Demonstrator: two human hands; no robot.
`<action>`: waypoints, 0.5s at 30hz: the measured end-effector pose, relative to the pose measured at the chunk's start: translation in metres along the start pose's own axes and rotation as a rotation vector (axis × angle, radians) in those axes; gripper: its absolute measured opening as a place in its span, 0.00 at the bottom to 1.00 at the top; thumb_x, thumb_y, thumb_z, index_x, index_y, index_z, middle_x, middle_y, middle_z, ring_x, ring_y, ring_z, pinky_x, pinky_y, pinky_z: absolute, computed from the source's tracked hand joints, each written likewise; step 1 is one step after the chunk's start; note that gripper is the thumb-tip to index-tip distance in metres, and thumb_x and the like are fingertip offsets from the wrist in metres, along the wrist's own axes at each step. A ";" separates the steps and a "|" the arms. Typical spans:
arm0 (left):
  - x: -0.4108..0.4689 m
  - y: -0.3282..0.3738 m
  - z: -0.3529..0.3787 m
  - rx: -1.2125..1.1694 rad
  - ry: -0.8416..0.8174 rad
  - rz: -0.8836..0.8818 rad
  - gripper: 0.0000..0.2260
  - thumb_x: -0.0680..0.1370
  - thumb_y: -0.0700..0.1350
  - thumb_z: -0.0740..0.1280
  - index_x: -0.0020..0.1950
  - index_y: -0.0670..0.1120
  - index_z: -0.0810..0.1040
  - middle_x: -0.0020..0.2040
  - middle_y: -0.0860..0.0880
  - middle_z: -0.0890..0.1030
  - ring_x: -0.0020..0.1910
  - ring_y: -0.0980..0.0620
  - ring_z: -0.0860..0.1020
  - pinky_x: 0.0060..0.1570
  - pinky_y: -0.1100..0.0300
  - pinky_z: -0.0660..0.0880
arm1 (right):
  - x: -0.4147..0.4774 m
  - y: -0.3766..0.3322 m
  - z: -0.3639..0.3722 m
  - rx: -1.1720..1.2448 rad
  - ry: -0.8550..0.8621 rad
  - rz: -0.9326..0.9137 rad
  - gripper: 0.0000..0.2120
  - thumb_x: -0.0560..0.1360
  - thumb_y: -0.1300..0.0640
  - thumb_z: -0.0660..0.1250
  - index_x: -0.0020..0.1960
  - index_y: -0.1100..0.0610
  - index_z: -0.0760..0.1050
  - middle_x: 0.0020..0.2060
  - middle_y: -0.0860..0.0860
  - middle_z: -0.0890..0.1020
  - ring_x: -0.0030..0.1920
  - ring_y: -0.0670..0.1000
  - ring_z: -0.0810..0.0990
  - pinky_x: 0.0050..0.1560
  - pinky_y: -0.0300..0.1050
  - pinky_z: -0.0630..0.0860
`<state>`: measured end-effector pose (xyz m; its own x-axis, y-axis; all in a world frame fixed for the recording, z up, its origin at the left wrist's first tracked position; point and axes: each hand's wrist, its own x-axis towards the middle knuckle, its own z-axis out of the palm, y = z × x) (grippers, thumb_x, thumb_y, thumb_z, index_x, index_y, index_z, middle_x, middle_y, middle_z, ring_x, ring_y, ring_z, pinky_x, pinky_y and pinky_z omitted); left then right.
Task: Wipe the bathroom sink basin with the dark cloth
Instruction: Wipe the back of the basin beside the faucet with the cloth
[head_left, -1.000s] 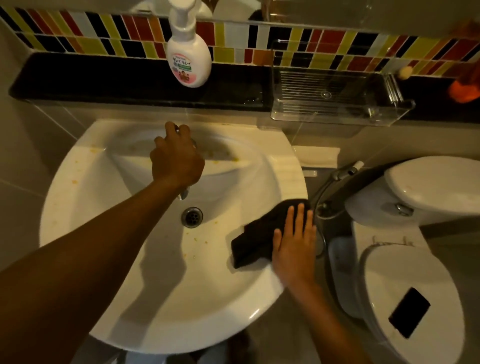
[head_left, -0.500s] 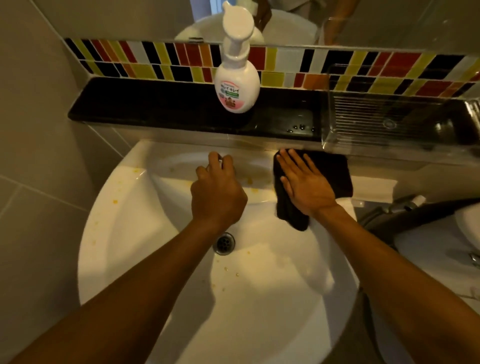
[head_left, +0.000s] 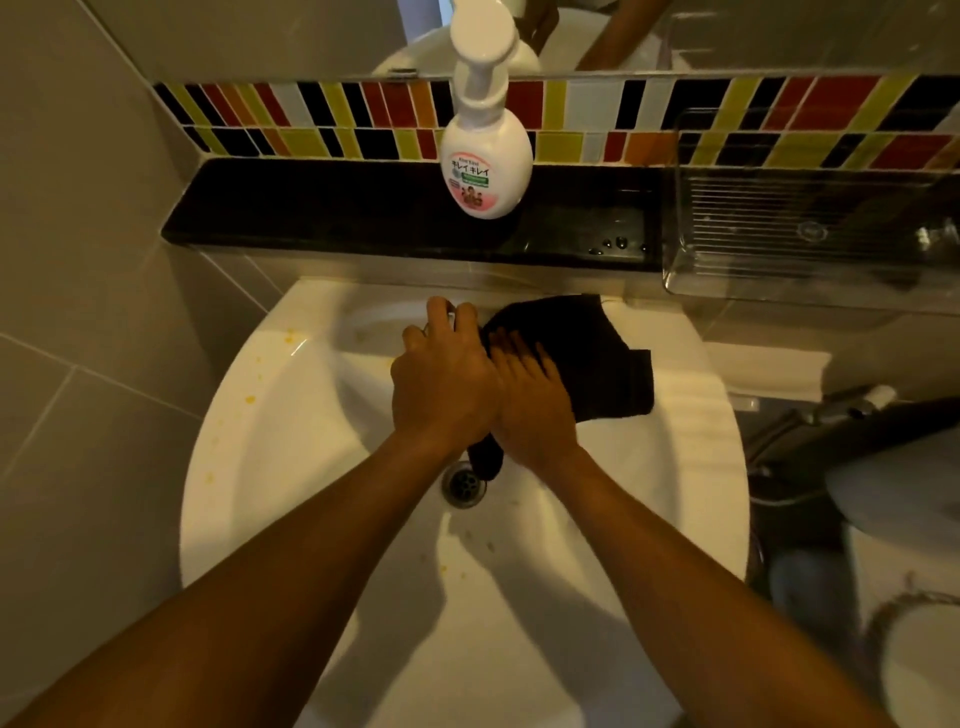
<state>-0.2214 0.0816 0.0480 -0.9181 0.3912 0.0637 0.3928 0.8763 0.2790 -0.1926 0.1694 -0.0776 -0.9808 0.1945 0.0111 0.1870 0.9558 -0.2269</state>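
Observation:
The white sink basin (head_left: 291, 457) fills the middle of the view, with yellow-orange specks on its left rim and a metal drain (head_left: 462, 484) at the centre. The dark cloth (head_left: 587, 358) lies over the basin's back right rim and slope, one corner hanging down near the drain. My right hand (head_left: 530, 400) lies flat on the cloth, fingers spread and pointing to the back. My left hand (head_left: 441, 374) is closed around the tap at the back of the basin; the tap itself is almost wholly hidden under it. The two hands touch side by side.
A white pump soap bottle (head_left: 485, 166) stands on the black ledge (head_left: 322, 208) behind the sink. A clear plastic tray (head_left: 810, 234) sits on the ledge at right. Striped tiles and a mirror lie above. The toilet (head_left: 909, 623) and hose are at right.
My right hand has slid the cloth from the basin's right front rim up to the back rim, then leftward against my left hand. My left hand has stayed on the tap.

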 end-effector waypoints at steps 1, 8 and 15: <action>0.000 0.001 0.000 -0.006 -0.004 -0.003 0.16 0.79 0.48 0.59 0.67 0.46 0.68 0.68 0.45 0.67 0.57 0.41 0.73 0.48 0.55 0.71 | -0.008 0.011 -0.002 -0.043 -0.036 -0.060 0.27 0.81 0.44 0.46 0.76 0.55 0.58 0.75 0.53 0.64 0.77 0.54 0.56 0.77 0.54 0.52; -0.001 0.000 -0.002 -0.005 -0.024 0.000 0.17 0.77 0.45 0.62 0.66 0.45 0.68 0.68 0.44 0.67 0.55 0.40 0.74 0.48 0.52 0.74 | -0.020 0.030 -0.011 -0.002 0.090 0.286 0.26 0.81 0.47 0.46 0.75 0.56 0.60 0.74 0.54 0.66 0.76 0.55 0.60 0.76 0.54 0.52; 0.000 0.001 -0.003 0.000 -0.018 0.004 0.17 0.79 0.48 0.60 0.68 0.47 0.68 0.69 0.45 0.66 0.59 0.41 0.73 0.52 0.52 0.73 | -0.008 0.003 0.000 -0.056 -0.018 0.023 0.26 0.81 0.43 0.50 0.75 0.55 0.61 0.75 0.53 0.65 0.77 0.55 0.57 0.76 0.57 0.53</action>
<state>-0.2211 0.0814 0.0512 -0.9154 0.3998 0.0477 0.3966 0.8748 0.2784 -0.1838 0.1707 -0.0789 -0.9769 0.2134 -0.0108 0.2121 0.9620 -0.1723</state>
